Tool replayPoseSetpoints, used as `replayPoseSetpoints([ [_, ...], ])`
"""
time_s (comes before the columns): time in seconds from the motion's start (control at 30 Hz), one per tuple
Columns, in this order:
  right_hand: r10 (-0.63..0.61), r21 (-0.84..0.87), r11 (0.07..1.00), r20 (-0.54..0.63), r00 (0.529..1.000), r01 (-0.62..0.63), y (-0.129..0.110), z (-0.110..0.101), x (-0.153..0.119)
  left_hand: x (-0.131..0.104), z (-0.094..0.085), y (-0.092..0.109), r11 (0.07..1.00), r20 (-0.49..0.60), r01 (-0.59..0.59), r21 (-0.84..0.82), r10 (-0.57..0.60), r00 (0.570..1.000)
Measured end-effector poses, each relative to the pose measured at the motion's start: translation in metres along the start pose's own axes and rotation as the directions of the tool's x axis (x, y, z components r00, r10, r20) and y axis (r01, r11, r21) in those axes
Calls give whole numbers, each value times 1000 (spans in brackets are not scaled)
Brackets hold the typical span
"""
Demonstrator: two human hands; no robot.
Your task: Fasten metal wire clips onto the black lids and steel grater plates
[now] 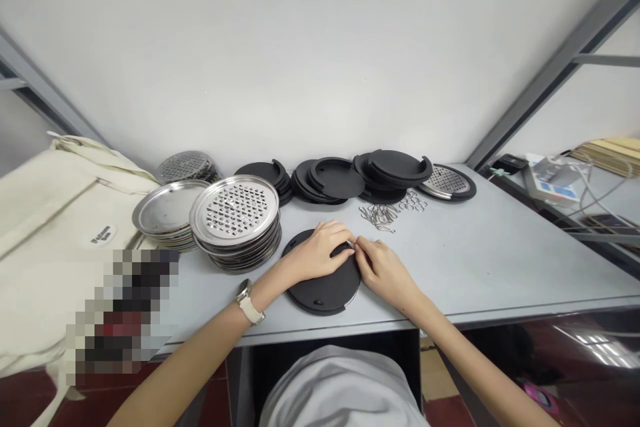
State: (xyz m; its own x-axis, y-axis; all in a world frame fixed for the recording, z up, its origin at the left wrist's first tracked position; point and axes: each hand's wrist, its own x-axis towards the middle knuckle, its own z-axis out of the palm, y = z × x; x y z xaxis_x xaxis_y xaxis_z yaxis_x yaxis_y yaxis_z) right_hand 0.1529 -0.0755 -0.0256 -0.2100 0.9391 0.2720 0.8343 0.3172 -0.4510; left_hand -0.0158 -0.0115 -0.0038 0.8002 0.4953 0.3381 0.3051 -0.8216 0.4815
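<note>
A black disc [320,290] lies flat near the table's front edge, with a thin strip of bright metal along its lower right rim. Across its top lies my left hand [320,252], fingers and thumb closed at the right rim. My right hand [385,270] is at that same rim, thumb and fingertips pinched together and touching my left fingertips. Whatever is between the right fingertips is too small to make out. Beyond my hands are a pile of small metal hooks [380,215] and some metal rings [413,201].
Round metal grater plates [235,210] stand stacked at left, beside plain-faced metal discs [170,207]. Black round covers [337,177] are piled along the wall. A grater plate in a black rim [447,181] lies at back right. A cream cloth bag [55,213] covers the left side.
</note>
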Motion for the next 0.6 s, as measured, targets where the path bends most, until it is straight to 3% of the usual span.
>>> replayPoseSetpoints([
  [0.6, 17, -9, 1000, -39, 999, -17, -2, 3, -1, 0, -1, 1, 1000, 13, -5, 12, 5, 1000],
])
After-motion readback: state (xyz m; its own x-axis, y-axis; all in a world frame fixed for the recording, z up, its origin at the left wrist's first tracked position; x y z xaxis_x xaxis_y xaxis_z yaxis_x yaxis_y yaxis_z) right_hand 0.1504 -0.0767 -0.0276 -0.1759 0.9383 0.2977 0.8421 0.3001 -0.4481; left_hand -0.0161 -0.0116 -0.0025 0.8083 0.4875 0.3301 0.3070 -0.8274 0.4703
